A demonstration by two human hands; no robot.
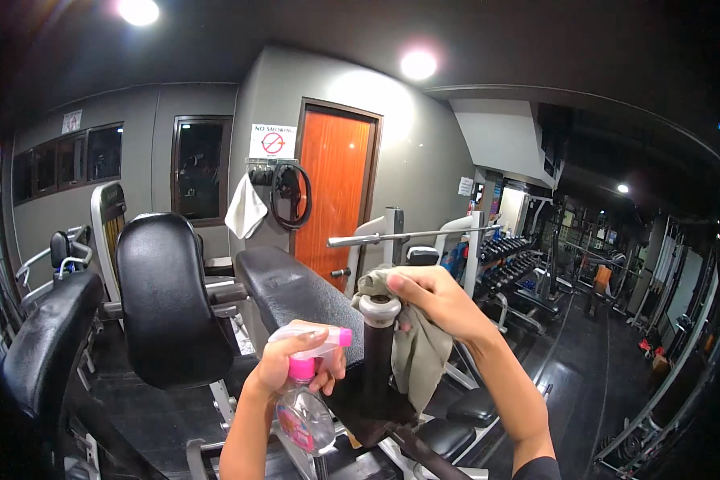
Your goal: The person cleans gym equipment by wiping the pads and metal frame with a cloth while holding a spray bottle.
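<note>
My left hand [294,360] is closed around the neck of a clear spray bottle [306,414] with a pink collar and pink nozzle tip, which points to the right. In my right hand [435,297] is a grey-green cloth [423,360], bunched against the silver ring [380,310] at the top of an upright black handle [377,360] and hanging down beside it. The thumb lies over the cloth near the ring, and some of the fingers are hidden. Just behind the handle runs a long black padded bench [294,288].
A black backrest [162,300] and another pad [48,336] stand at the left. A barbell [408,235] spans a rack beyond the bench. Black seat pads [444,438] lie low at the right. Further off are a dumbbell rack [510,264] and an orange-brown door [336,180].
</note>
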